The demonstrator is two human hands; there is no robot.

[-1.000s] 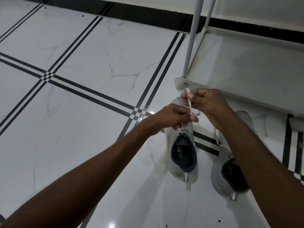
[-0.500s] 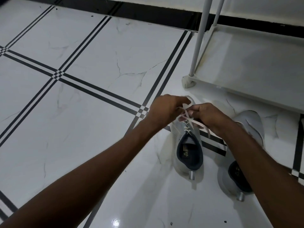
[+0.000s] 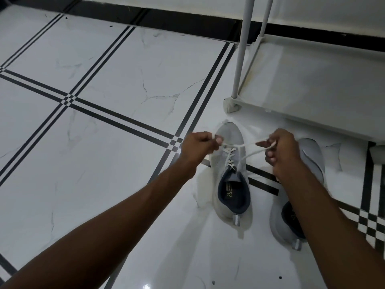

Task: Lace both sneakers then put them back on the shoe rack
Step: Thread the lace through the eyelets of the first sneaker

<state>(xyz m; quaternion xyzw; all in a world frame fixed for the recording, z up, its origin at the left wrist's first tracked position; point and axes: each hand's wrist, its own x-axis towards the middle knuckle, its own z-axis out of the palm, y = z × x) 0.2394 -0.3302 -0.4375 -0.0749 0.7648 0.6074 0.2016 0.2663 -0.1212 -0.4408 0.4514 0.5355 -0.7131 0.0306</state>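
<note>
Two grey sneakers with dark blue linings stand on the tiled floor, toes pointing away from me. The left sneaker point(image 3: 230, 163) carries a white lace point(image 3: 239, 145) threaded through its eyelets. My left hand point(image 3: 198, 146) grips one lace end to the left of the shoe. My right hand point(image 3: 281, 149) grips the other end on the right, and the lace is stretched taut between them above the shoe. The right sneaker point(image 3: 312, 155) is partly hidden behind my right forearm. The white shoe rack point(image 3: 312, 84) stands just beyond the shoes.
The rack's round foot point(image 3: 230, 104) and thin uprights point(image 3: 242, 49) rise close to the left sneaker's toe. White marble tiles with black stripes point(image 3: 116, 119) spread to the left. A black skirting point(image 3: 166, 19) runs along the far wall.
My hands were close together over the left sneaker's tongue. They have since moved apart, left and right, pulling the lace ends taut. The view shifted slightly down and right.
</note>
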